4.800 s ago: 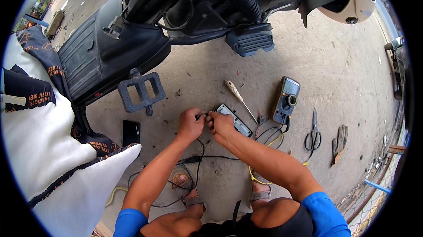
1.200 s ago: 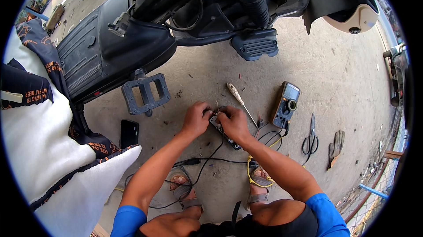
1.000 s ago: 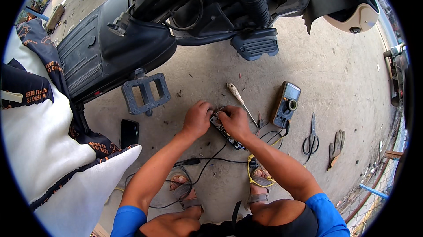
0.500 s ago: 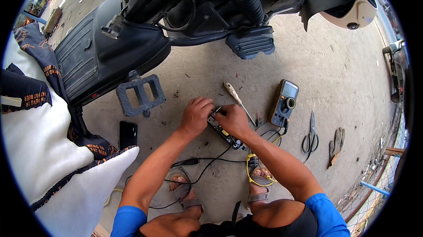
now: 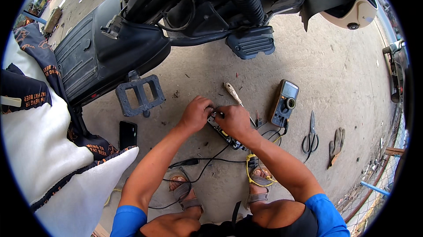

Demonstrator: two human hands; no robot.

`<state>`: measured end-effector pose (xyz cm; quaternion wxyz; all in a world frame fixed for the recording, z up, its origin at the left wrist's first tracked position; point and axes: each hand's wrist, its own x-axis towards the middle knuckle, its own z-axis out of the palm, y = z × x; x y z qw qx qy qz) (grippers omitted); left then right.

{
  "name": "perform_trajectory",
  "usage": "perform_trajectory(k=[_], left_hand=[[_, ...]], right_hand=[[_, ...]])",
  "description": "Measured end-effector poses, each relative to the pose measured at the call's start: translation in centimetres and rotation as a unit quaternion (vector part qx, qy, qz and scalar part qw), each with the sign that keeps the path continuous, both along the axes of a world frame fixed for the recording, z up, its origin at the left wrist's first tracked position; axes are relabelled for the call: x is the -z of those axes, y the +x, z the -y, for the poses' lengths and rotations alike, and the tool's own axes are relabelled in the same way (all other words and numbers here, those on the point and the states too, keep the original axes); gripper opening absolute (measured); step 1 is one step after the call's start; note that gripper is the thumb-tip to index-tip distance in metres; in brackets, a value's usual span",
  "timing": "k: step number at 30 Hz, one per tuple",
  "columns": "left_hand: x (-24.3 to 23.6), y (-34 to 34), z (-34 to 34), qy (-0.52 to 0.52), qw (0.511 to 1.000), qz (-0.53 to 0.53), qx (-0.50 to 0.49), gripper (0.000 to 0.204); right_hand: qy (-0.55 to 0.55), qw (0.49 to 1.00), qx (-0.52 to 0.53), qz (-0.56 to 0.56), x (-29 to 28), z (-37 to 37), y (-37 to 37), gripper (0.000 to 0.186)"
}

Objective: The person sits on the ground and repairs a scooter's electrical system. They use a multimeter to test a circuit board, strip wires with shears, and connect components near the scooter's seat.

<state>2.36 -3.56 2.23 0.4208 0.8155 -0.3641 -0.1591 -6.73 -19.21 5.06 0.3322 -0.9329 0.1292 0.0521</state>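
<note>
On the concrete between my feet and the parked bike lies an opened device with an exposed circuit board, long and narrow, with small parts on it. My left hand is at its upper end, fingers curled and closed. Close beside it, my right hand reaches over the board with thumb and fingers pinched together. Whatever the fingertips grip is too small and hidden to make out. A black cable runs by the board's lower end. Just beyond my right hand lies a screwdriver with a pale handle.
To the right lie a multimeter with leads, scissors and a glove. A phone rests at left, under the bike's pedal. A yellow wire loops by my right foot. White padded fabric hangs at left.
Both hands have shifted slightly at the board's upper end, with the fingertips now closer together. The tools around them have not moved.
</note>
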Motion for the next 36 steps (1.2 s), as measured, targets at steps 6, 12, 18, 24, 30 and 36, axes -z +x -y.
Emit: perform_trajectory(k=[6, 12, 18, 24, 30, 36], left_hand=[[0.9, 0.1, 0.0, 0.017, 0.996, -0.085, -0.033, 0.007], [1.4, 0.7, 0.0, 0.035, 0.983, -0.178, -0.034, 0.009], [0.0, 0.7, 0.6, 0.065, 0.995, -0.071, 0.002, 0.006], [0.4, 0.7, 0.6, 0.037, 0.999, -0.025, 0.008, 0.005], [0.7, 0.7, 0.7, 0.035, 0.977, -0.205, -0.051, 0.006], [1.9, 0.9, 0.8, 0.001, 0.891, -0.429, -0.147, 0.002]], right_hand=[[-0.028, 0.998, -0.036, 0.034, 1.0, 0.2, 0.1, 0.018], [-0.031, 0.994, -0.075, 0.069, 1.3, 0.8, 0.2, 0.019], [-0.045, 0.994, -0.091, 0.051, 1.2, 0.8, 0.5, 0.022], [-0.056, 0.992, -0.099, 0.058, 1.7, 0.8, 0.7, 0.02], [-0.051, 0.985, -0.129, 0.098, 2.1, 1.3, 0.6, 0.017], [-0.039, 0.977, -0.153, 0.143, 2.0, 1.4, 0.3, 0.013]])
